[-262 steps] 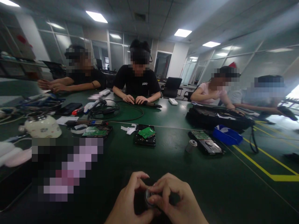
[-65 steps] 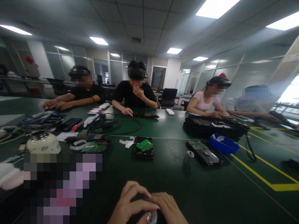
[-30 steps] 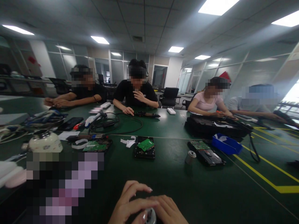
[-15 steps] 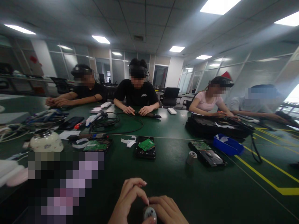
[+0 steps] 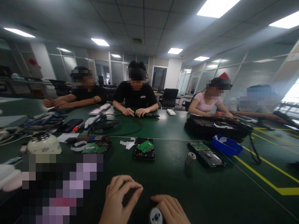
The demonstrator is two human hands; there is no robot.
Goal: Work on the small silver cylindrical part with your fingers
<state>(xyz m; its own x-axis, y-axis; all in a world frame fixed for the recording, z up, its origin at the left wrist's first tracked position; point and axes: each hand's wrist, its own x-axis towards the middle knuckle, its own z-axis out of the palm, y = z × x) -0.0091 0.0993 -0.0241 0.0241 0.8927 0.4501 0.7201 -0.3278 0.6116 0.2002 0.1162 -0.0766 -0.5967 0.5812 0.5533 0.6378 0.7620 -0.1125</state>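
we find the left hand [image 5: 116, 200] pinched, any small contents indiscernible; the right hand [image 5: 172, 209] curls against a silver, round metal cylinder [image 5: 155, 217] low in view, its grip unconfirmed. we judge slack support could let it roll.

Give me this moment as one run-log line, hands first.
left hand: thumb and index together, contents unclear | right hand: at metal cylinder, grip partly hidden | beyond: second cylinder upright near hard drive

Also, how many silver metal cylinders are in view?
2: the near cylinder at the right hand, the far cylinder left of the rightmost hard drive. Others may be hidden.
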